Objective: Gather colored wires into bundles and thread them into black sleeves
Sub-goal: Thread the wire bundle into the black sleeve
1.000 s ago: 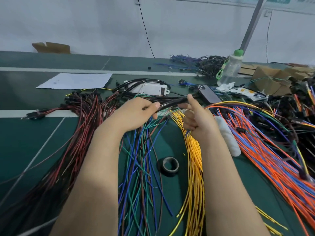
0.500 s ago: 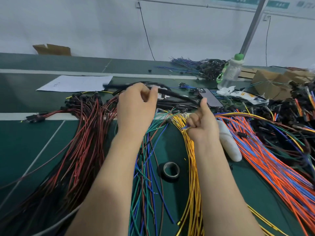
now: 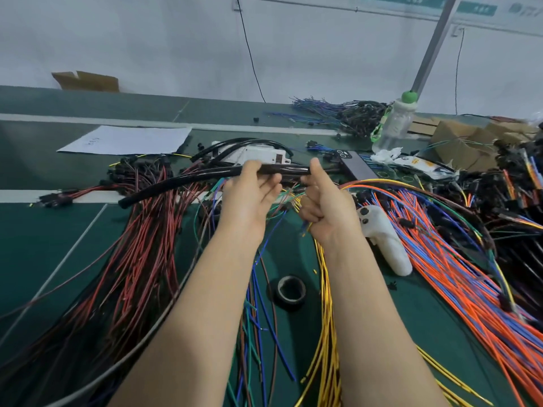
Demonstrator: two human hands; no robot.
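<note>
Left hand (image 3: 249, 198) grips one black sleeve (image 3: 176, 183), which runs left of it. Right hand (image 3: 326, 201) clenched on wire bundle (image 3: 293, 195), thumb at sleeve mouth. One tape roll (image 3: 291, 290) nearer than both hands. One white handle (image 3: 385, 242) just right of right hand.

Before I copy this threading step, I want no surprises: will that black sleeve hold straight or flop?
Probably semi-flexible: the black sleeve sags past the left hand in a smooth curve, unkinked. Likely light, since a pinch carries it. Its glossy surface may slip.
</note>
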